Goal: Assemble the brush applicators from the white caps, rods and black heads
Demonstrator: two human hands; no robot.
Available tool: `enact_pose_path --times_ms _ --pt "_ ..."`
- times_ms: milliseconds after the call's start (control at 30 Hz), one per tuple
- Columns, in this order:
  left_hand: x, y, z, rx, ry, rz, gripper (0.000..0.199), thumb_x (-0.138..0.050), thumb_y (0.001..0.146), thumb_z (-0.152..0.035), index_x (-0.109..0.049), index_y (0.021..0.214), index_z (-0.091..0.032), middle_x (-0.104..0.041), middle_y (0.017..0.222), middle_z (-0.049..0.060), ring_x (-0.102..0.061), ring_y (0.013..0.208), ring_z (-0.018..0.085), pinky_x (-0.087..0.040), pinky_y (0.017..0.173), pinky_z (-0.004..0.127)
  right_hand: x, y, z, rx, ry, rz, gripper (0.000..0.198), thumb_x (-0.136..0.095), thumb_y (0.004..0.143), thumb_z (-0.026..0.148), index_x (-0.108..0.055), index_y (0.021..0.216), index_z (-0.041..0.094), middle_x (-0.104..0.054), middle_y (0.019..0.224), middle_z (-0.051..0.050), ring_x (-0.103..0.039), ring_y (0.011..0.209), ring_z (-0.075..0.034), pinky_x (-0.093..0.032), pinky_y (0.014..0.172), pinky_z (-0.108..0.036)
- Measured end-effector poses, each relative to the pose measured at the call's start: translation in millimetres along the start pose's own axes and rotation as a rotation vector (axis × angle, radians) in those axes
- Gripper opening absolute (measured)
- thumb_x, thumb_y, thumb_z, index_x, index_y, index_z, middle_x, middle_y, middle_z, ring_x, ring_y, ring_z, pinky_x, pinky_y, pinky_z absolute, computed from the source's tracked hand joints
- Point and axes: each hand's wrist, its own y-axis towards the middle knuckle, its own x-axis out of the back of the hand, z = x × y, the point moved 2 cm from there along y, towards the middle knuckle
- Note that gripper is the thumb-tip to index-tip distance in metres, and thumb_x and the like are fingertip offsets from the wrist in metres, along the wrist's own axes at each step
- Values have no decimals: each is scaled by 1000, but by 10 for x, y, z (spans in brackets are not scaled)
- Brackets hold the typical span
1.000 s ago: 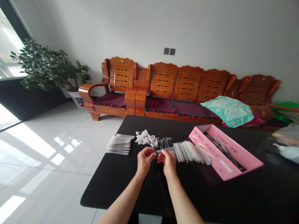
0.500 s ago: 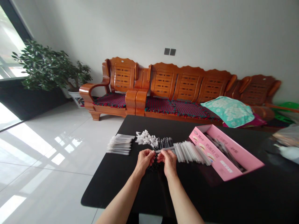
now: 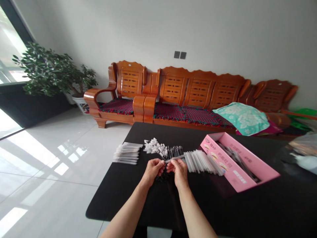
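My right hand [image 3: 180,170] pinches a slim whitish pen barrel [image 3: 182,156], held nearly level above the black table. My left hand [image 3: 154,168] is closed at the barrel's left end; whatever its fingertips grip there is too small to make out. Under and between the hands lies a heap of small black parts [image 3: 162,178], partly hidden. Just beyond them are a pile of short white caps [image 3: 155,146] and a row of thin black pieces [image 3: 174,152]. Many translucent barrels [image 3: 203,162] lie to the right, and a stack of white sticks [image 3: 127,153] to the left.
On the right of the black table [image 3: 111,198] stands an open pink box [image 3: 237,165] with dark items inside. Plastic bags [image 3: 305,155] lie at the far right. A wooden sofa [image 3: 173,89] lines the wall beyond, and a potted plant [image 3: 54,72] is at left.
Both hands stay in almost the same place. The barrel's right end has risen slightly, and my right hand has shifted a touch.
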Motion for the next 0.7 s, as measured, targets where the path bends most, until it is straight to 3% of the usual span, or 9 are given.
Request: enact_pose_path --times_ms 167,300,433,500,600,700 --pt "-23 19 -16 -85 54 -58 37 -79 66 -45 -61 70 -12 -57 51 -1 -49 41 8 -40 41 19 7 13 -23 -17 -3 -19 21 -71 68 34 -63 67 15 -66 52 -1 -61 41 -16 -49 35 -23" --pt "-22 26 -40 -156 81 -80 41 -84 60 -41 -64 83 -13 -63 63 -1 -54 47 9 -44 43 19 19 22 -42 -32 13 -50 22 -72 66 36 -63 66 15 -65 50 -1 -61 40 -16 -48 33 -23" --pt "4 28 0 -84 232 -77 46 -61 80 -58 -64 76 -12 -57 55 0 -47 38 8 -34 34 17 21 21 -59 -30 19 -56 25 -75 65 37 -62 66 16 -65 51 -2 -61 40 -16 -48 34 -23" --pt "9 31 29 -37 254 -61 51 -55 83 -60 -63 69 -12 -55 52 0 -43 35 6 -28 32 17 16 17 -58 -32 19 -58 25 -75 64 37 -63 66 15 -66 51 -2 -61 40 -16 -48 34 -23" --pt "4 37 34 -35 190 -65 44 -67 75 -55 -61 68 -12 -53 49 -2 -41 36 6 -28 33 16 9 9 -46 -40 17 -58 24 -74 64 37 -63 66 15 -66 51 -1 -60 40 -15 -48 33 -22" --pt "-5 37 -6 -97 73 -80 44 -83 59 -45 -63 81 -12 -59 58 -2 -48 42 7 -38 38 17 8 6 -36 -37 18 -53 24 -74 64 36 -63 66 15 -66 51 -2 -61 40 -16 -48 33 -23"
